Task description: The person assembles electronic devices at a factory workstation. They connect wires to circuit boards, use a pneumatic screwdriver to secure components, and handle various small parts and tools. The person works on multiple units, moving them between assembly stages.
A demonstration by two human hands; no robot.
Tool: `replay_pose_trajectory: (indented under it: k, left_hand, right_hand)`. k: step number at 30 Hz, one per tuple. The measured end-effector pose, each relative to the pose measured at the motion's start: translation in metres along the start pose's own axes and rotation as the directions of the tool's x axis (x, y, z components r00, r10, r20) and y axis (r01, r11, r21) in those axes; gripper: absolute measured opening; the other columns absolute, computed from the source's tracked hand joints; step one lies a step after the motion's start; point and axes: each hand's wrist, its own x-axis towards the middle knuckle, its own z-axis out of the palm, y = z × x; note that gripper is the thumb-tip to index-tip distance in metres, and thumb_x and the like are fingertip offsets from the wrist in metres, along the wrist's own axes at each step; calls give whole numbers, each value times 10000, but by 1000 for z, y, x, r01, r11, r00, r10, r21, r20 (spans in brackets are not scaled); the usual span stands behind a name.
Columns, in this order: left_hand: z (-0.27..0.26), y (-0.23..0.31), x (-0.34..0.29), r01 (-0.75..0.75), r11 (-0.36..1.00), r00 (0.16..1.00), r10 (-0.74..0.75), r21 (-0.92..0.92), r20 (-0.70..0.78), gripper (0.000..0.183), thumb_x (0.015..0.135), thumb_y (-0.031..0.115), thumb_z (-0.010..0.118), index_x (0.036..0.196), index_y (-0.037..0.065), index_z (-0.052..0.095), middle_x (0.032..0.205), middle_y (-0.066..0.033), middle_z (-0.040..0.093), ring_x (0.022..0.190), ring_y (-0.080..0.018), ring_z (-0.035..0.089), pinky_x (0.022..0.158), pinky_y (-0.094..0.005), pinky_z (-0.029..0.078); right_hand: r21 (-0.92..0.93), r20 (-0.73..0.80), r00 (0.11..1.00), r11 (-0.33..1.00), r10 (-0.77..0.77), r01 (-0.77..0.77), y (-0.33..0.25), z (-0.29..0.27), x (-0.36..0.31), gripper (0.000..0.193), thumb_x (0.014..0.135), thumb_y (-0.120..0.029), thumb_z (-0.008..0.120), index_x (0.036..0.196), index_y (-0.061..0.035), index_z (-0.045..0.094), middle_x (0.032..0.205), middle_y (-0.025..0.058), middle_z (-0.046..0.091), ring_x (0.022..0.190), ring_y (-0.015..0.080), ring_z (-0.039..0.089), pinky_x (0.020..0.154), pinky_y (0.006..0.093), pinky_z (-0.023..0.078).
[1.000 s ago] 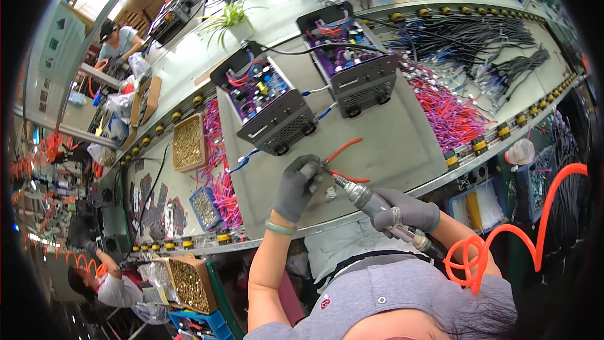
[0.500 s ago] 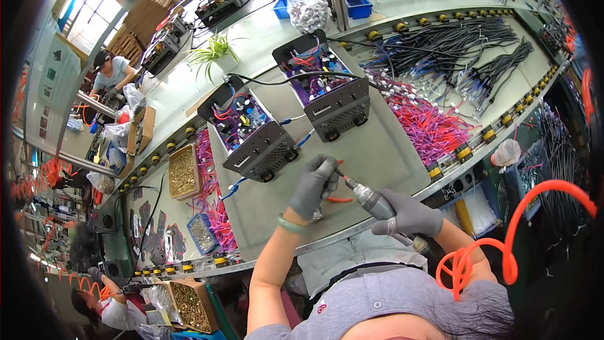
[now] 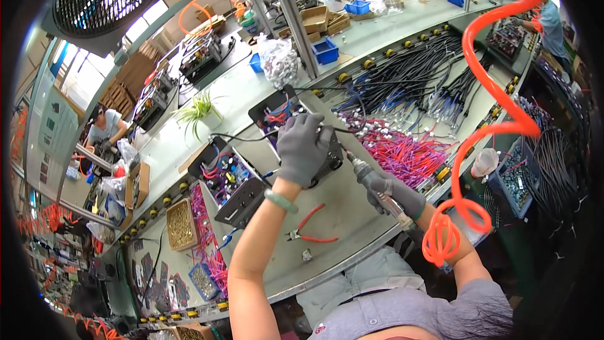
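- Our left hand [image 3: 304, 149] now reaches the right-hand box [image 3: 328, 164], shifting work there; its finger grip we cannot tell.
- Our right hand [image 3: 401, 193] grips the screwdriver [image 3: 365, 173].
- Pliers [image 3: 296, 234] lie near the worktop's [image 3: 352, 233] front edge.

My gloved left hand [image 3: 302, 151] extends toward 11 o'clock from my chest [image 3: 393, 315], back facing up; my gloved right hand [image 3: 399, 194] curls closed at 12 o'clock.
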Motion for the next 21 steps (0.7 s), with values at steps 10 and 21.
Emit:
replay_pose_trajectory:
  k: [10,21]
  left_hand:
    - [38,-14,68,-75,983,673,-75,169,736,531,984,485,327,1148,102,657,1036,-145,690,1081,-329,623,991,-450,434]
    - [48,-16,70,61,964,601,-242,258,762,582,965,551,377,1193,89,647,1137,-187,669,1124,-372,606,993,-456,435]
  right_hand:
    - [45,32,998,998,50,-51,-9,-5,22,519,878,-506,632,1177,-90,547,733,45,607,532,128,593,460,245,455]
    - [116,-3,999,993,-35,35,-13,-13,3,448,905,-489,595,1122,-98,581,806,44,635,636,144,617,564,279,487]
